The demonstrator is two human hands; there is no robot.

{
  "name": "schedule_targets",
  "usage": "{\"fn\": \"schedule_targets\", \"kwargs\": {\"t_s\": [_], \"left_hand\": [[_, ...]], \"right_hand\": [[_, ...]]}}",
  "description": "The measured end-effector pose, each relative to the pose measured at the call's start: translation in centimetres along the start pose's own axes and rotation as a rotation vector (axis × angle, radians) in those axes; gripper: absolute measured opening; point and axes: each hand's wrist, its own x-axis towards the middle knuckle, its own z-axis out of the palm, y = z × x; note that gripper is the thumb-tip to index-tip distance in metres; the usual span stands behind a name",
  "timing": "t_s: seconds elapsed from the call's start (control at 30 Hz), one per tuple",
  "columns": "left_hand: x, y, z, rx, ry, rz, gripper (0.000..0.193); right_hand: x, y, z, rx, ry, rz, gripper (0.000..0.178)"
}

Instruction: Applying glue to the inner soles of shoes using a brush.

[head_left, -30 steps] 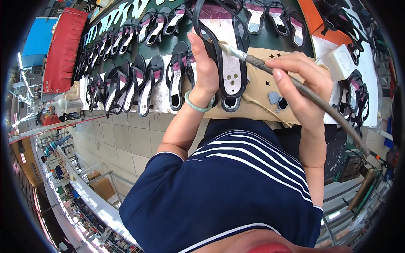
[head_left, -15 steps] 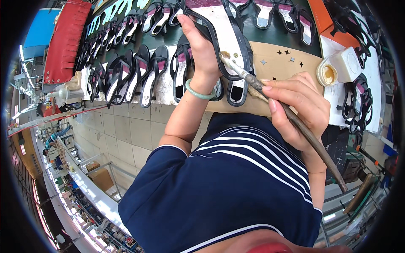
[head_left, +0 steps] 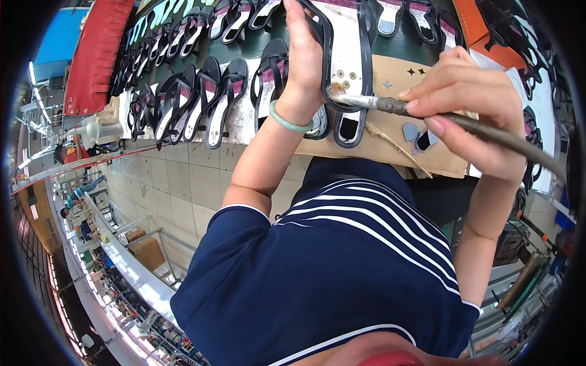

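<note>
Left hand (head_left: 305, 64) clamps sandal (head_left: 347, 46) (fingers hidden), heel end (head_left: 345, 84) toward near edge of worktop (head_left: 259, 44); right hand (head_left: 479, 100) pinches brush (head_left: 390, 105) crosswise, bristles (head_left: 345, 98) touching heel end.

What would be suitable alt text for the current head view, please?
A person's left hand holds a black strappy sandal while the right hand holds a long brush against its heel end. More sandals stand in rows nearby; a green bangle circles the left wrist.

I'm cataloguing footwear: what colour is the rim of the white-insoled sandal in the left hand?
The sandal rim is black, showing best in the head view.
</note>
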Motion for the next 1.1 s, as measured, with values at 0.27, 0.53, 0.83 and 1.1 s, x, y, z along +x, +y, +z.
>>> {"fn": "schedule_targets", "kwargs": {"t_s": [0.27,0.53,0.83,1.1], "left_hand": [[0.9,1.1,3.7,0.011,0.171,-0.180,0.066],[2.0,2.2,4.8,0.152,0.015,-0.350,0.051],[4.6,1.3,3.0,0.577,-0.327,-0.487,0.034],[4.7,1.7,4.0,0.816,-0.734,-0.444,0.047]], "right_hand": [[2.4,1.0,-2.7,0.067,-0.228,-0.066,0.018],[3.7,1.3,-4.4,0.114,-0.370,-0.088,0.019],[4.2,1.0,-4.5,0.112,-0.370,-0.101,0.018],[4.1,1.1,-4.9,0.151,-0.387,-0.083,0.020]]}}
